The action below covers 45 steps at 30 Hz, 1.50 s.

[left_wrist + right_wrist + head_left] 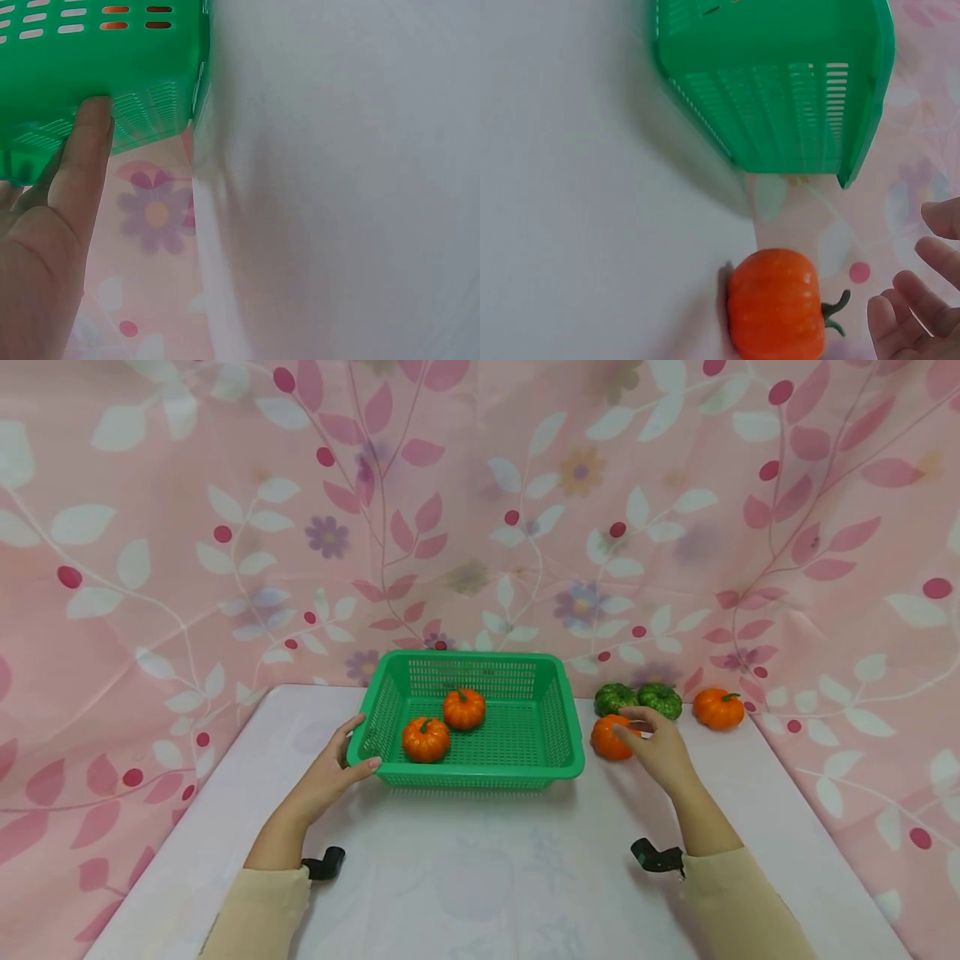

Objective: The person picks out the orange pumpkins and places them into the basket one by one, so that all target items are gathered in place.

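My left hand [324, 778] rests at the near left corner of a green plastic basket [467, 772], its thumb against the front and its other fingers along the left side. In the left wrist view one straight finger [86, 154] touches the basket wall. Two small orange pumpkins, one nearer [426, 742] and one farther back [464, 709], sit inside on the left. To the basket's right, my right hand [663, 753] hovers with parted fingers over another orange pumpkin [609, 739]. The right wrist view shows a gap between those fingers and the pumpkin's green stem [835, 309].
Behind the right hand lie two green pumpkins, a left one [615, 697] and a right one [662, 700], with an orange pumpkin [718, 708] farther right. Everything stands on a white-covered table [480, 877], backed by a pink floral curtain [480, 527].
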{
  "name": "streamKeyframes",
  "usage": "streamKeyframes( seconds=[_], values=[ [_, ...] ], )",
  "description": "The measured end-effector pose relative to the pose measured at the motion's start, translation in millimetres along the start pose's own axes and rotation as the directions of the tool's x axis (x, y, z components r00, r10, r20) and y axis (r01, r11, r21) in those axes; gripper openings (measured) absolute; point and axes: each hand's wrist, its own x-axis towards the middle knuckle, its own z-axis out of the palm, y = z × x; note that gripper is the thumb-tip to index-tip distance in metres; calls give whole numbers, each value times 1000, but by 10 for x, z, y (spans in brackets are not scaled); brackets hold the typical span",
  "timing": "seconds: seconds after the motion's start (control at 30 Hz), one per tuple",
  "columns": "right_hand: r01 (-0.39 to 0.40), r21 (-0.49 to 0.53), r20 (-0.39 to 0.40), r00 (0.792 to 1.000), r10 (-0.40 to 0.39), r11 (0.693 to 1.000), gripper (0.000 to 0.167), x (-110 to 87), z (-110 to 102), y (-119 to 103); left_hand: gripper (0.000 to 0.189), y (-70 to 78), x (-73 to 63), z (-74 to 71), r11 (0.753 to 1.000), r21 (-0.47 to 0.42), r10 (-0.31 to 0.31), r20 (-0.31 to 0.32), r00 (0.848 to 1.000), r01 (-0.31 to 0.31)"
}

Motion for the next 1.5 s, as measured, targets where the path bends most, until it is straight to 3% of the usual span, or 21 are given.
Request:
streamKeyframes(
  seconds=[0.73,1.5],
  values=[
    [-68,-67,9,998,69,995,57,69,-107,421,91,8,14,1,1000,15,-13,-9,1000,13],
    [-211,20,147,967,206,977,78,239,-3,553,88,6,-3,7,1000,-6,-7,-5,1000,7]
  ],
)
